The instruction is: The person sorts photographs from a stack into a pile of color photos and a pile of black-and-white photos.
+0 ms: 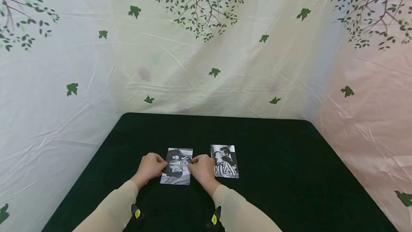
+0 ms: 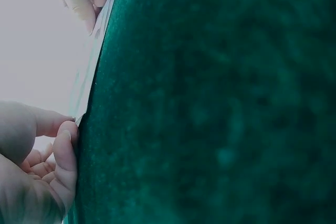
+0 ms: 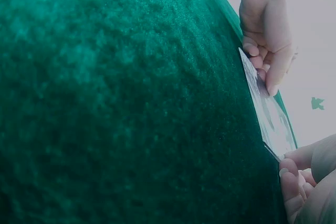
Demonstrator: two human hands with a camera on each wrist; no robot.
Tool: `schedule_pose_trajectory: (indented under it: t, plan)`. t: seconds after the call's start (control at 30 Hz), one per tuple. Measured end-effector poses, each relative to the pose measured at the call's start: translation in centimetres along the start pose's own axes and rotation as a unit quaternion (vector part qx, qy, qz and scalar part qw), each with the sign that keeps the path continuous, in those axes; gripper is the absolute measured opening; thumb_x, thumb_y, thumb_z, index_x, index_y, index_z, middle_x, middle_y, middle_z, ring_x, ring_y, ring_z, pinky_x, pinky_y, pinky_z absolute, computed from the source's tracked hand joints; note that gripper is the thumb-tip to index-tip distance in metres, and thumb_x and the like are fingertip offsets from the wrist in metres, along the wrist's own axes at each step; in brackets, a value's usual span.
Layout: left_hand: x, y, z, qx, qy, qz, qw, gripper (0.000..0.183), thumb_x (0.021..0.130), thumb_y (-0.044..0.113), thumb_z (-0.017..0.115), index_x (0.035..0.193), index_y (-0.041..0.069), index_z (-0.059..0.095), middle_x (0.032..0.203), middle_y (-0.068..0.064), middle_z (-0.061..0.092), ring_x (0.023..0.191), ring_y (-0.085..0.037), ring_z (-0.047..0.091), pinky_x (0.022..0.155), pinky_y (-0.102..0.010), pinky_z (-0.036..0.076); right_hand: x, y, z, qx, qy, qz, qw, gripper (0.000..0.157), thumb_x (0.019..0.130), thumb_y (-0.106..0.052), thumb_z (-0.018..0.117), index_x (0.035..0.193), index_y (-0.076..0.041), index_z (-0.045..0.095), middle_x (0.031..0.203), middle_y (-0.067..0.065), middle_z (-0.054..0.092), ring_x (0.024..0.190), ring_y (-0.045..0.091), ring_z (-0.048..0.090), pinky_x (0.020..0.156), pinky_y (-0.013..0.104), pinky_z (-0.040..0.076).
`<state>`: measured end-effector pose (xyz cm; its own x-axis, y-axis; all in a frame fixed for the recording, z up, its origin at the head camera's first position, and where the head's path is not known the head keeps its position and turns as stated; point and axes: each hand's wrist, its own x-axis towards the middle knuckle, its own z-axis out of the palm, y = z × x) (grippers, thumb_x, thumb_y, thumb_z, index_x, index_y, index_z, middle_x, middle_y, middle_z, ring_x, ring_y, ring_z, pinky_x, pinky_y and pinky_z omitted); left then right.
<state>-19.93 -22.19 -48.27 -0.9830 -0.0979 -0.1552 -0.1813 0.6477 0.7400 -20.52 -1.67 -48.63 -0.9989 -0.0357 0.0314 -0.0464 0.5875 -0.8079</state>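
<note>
Between my two hands a black-and-white photo print [image 1: 176, 174] lies low over the dark green cloth. My left hand [image 1: 151, 167] pinches its left edge between thumb and fingers. On the opposite edge, the thumb and fingers of my right hand [image 1: 202, 170] pinch it too. The left wrist view shows the print [image 2: 97, 61] nearly edge-on, close over the cloth, with the left hand [image 2: 39, 156] at its near end. A second black-and-white photo [image 1: 225, 162], of two people with one in stripes, lies just right of my right hand, which overlaps its left edge.
The dark green cloth [image 1: 289, 174] covers a table with rounded far corners. Pale curtains [image 1: 193, 92] printed with branches and green leaves enclose it at the back and both sides. A dark wrist device with a yellow mark [image 1: 137, 213] sits at the left sleeve.
</note>
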Motion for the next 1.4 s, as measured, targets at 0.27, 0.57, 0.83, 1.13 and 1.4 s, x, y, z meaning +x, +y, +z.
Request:
schedule_pose_trajectory:
  t: [0.27,0.57,0.83,1.13,1.4]
  plan:
    - [0.05,-0.04,0.14,0.003,0.004,0.0,1.0,0.011,0.087,0.017,0.07,0.081,0.007,0.07,0.075,-0.004,0.062,0.06,-0.017,0.059,0.054,-0.029,0.048,-0.19,0.21,0.08,-0.019,0.021,-0.012,1.0,0.01,0.079,-0.013,0.076,0.084,-0.005,0.075,0.069,-0.002,0.065,0.054,0.008,0.056,0.049,0.024,0.046]
    - [0.14,0.19,0.06,0.024,0.013,0.014,0.9995,0.014,0.086,0.018,0.071,0.076,0.009,0.069,0.065,-0.003,0.06,0.056,-0.016,0.058,0.052,-0.029,0.046,0.08,0.49,0.51,-0.053,0.053,-0.046,0.996,0.007,0.077,-0.015,0.078,0.078,-0.009,0.073,0.067,-0.005,0.064,0.057,0.006,0.054,0.053,0.024,0.045]
    - [0.4,0.09,0.22,0.034,0.016,0.009,0.9993,0.016,0.086,0.018,0.071,0.073,0.009,0.068,0.066,-0.004,0.06,0.055,-0.016,0.058,0.051,-0.029,0.047,0.21,0.65,0.78,-0.066,0.056,-0.047,0.995,0.008,0.078,-0.016,0.078,0.079,-0.01,0.074,0.07,-0.006,0.066,0.06,0.004,0.055,0.056,0.024,0.046]
    - [0.55,0.19,0.26,0.036,0.013,0.011,0.9992,0.016,0.086,0.017,0.071,0.073,0.008,0.068,0.067,-0.004,0.06,0.055,-0.016,0.058,0.051,-0.029,0.047,0.39,0.76,0.77,-0.067,0.041,-0.048,0.996,0.008,0.079,-0.015,0.078,0.081,-0.009,0.073,0.071,-0.004,0.067,0.061,0.005,0.056,0.057,0.024,0.047]
    - [0.26,0.22,-0.06,0.02,0.003,0.003,0.9998,0.014,0.087,0.018,0.07,0.077,0.008,0.068,0.068,-0.004,0.06,0.057,-0.017,0.058,0.053,-0.029,0.047,0.51,0.67,0.81,-0.062,0.032,-0.035,0.997,0.008,0.08,-0.016,0.076,0.082,-0.008,0.073,0.071,-0.004,0.066,0.06,0.006,0.056,0.056,0.024,0.047]
